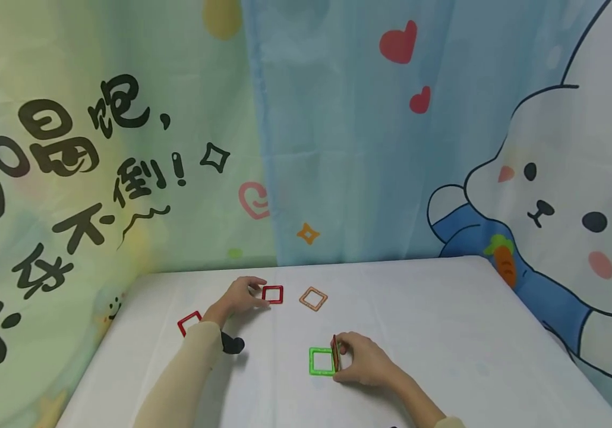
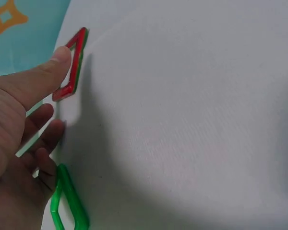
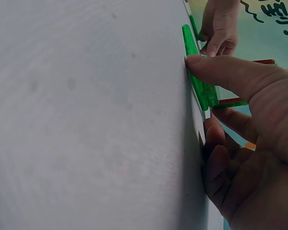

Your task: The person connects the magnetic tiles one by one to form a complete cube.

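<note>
My left hand (image 1: 242, 296) is at the far middle of the table, thumb and index finger at opposite sides of a red square magnetic tile (image 1: 272, 294). Green shows along that tile's lower side in the left wrist view. Below the left fingers there, a green frame (image 2: 74, 206) appears. Nearer the front, my right hand (image 1: 365, 359) pinches an upright red square tile (image 1: 335, 353) at the right edge of a flat green square tile (image 1: 321, 374). Green edging shows on the upright tile in the right wrist view, and the right thumb lies against the green edge.
An orange square tile (image 1: 314, 290) lies turned cornerwise between the hands, towards the back. Another red tile (image 1: 182, 326) lies at the left, partly hidden by the left arm. Behind the white table (image 1: 445, 333) hangs a printed curtain (image 1: 333, 148).
</note>
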Demonstrator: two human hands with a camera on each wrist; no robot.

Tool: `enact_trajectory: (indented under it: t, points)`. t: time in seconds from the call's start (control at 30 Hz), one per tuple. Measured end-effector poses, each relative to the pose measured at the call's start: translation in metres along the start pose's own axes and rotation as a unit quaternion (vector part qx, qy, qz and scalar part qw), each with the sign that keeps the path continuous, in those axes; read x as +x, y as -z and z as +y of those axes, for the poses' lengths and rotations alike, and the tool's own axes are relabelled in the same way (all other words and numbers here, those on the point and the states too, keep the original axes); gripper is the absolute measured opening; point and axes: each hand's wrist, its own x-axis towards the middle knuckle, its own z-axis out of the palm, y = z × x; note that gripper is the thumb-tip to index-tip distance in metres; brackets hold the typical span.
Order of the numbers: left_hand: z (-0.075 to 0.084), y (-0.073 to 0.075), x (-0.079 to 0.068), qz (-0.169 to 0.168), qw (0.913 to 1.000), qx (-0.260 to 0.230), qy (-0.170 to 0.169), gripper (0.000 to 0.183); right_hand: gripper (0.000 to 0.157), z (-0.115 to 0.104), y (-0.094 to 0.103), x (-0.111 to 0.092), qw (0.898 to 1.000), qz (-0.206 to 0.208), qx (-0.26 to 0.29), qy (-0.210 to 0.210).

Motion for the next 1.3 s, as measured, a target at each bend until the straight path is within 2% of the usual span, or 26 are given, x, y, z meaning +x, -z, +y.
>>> enact_trajectory:
  t: [0.23, 0.4, 0.57, 0.73, 0.97, 1.3]
  points:
    - [-0.002, -0.002, 0.003, -0.005, 0.9997, 0.022, 0.011, 0.064, 0.052, -0.001, -0.002, 0.000, 1.000, -0.001, -0.001, 0.003]
    - [0.004, -0.002, 0.005, -0.011, 0.9989, 0.036, 0.028, 0.056, 0.051, -0.001, 0.000, 0.002, 1.000, -0.003, -0.003, 0.003]
    - [0.001, -0.003, 0.006, -0.006, 0.9990, 0.041, 0.016, 0.048, 0.053, 0.000, -0.002, 0.003, 1.000, -0.006, 0.005, -0.003]
    - [-0.002, -0.004, 0.009, -0.002, 0.9992, 0.040, 0.008, 0.049, 0.051, 0.000, -0.002, 0.002, 1.000, -0.004, 0.004, 0.001]
    - [-0.002, -0.005, 0.010, 0.018, 0.9998, -0.001, 0.001, 0.048, 0.050, 0.001, 0.000, 0.003, 1.000, -0.005, 0.003, 0.009]
    - [-0.002, -0.007, 0.007, 0.082, 0.9921, -0.095, 0.004, 0.023, 0.054, -0.001, -0.002, 0.002, 1.000, -0.009, 0.009, -0.006]
